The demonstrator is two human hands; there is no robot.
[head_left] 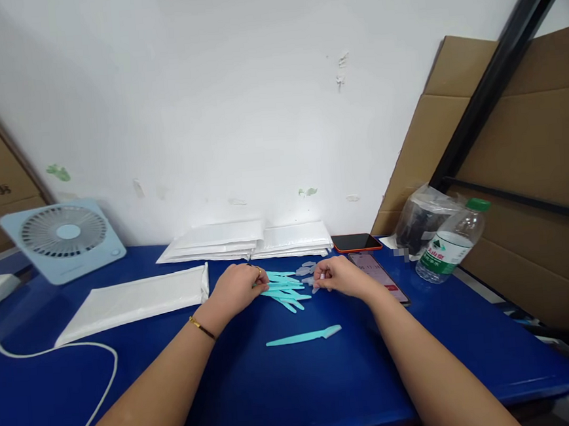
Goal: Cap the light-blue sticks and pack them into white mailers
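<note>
A pile of turquoise eyebrow razors [288,297] lies fanned out on the blue table [299,395]. My left hand [238,289] is at the pile's left side, fingertips pinched on the end of one razor. At the pile's right, several small clear plastic caps [306,269] lie loose. My right hand [339,277] pinches one of these caps between thumb and finger. Nearer to me, apart from the pile, a single eyebrow razor [294,338] lies flat with a pale cap over its right end.
White padded mailers [208,242] are stacked along the wall, with another mailer [134,302] at left. A light blue fan [67,236] and a white cable [103,349] occupy the left side. Two phones [358,242], a water bottle [452,246] and a bagged dark object [418,222] stand right.
</note>
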